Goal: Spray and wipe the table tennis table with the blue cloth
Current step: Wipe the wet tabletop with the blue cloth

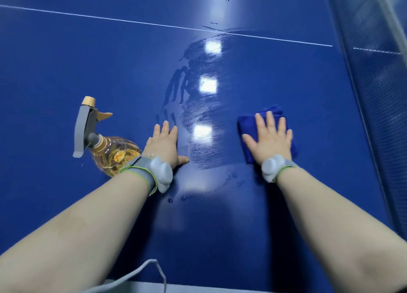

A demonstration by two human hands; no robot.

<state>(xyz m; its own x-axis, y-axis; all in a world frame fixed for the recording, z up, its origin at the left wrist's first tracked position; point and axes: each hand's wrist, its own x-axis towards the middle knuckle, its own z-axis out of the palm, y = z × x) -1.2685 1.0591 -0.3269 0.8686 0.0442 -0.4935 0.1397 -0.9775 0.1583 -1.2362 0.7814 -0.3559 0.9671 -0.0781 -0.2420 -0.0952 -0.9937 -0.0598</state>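
Head view: you press the blue cloth (246, 123) on the table (88, 61).
Your right hand (269, 138) lies flat on it, grip spread. Your left hand (166, 145) rests flat on the table, grip spread too, just beside the spray bottle (114, 153).

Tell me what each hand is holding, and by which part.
Neither hand grips anything. The right hand lies flat, fingers straight, on top of the blue cloth. The left hand lies flat on the table; the spray bottle beside it is unheld.
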